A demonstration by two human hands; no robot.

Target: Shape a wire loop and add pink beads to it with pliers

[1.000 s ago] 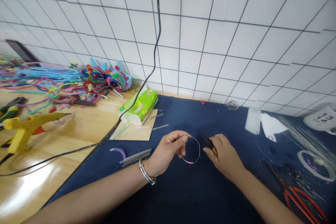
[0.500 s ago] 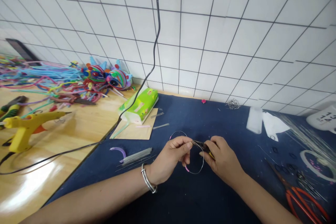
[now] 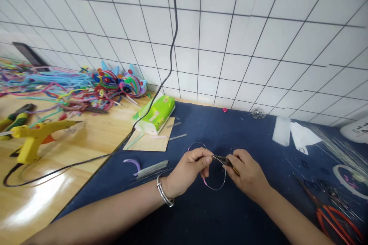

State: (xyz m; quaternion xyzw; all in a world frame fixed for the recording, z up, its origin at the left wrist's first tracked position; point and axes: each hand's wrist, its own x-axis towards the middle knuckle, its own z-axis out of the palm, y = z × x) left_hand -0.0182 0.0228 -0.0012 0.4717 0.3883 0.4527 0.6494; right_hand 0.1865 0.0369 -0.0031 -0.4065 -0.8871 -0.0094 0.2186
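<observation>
Between thumb and fingers, my left hand (image 3: 191, 166) pinches a thin wire loop (image 3: 217, 189) that carries small pink sleeves (image 3: 205, 182). My right hand (image 3: 246, 172) is closed round a pair of pliers (image 3: 222, 159) with dark jaws and a bit of yellow on the handle. The jaws point left and meet the wire right at my left fingertips; whether they are clamped on it is too small to tell. Left of my left hand lie a bundle of straight wires (image 3: 152, 169) and a curved purple piece (image 3: 133, 165) on the dark blue mat (image 3: 184, 214).
A yellow glue gun (image 3: 34, 138) and pliers lie left on the wooden table, before colourful pipe cleaners (image 3: 57, 80). A tissue pack (image 3: 158, 113) sits at the mat's back edge. Red-handled scissors (image 3: 330, 218) lie right, near a white ring (image 3: 339, 180). A black cable (image 3: 171, 53) hangs ahead.
The view has shifted slightly, moving the whole scene a little to the right. My hands keep the same hold on the wire loop and pliers; the pliers look slightly turned.
</observation>
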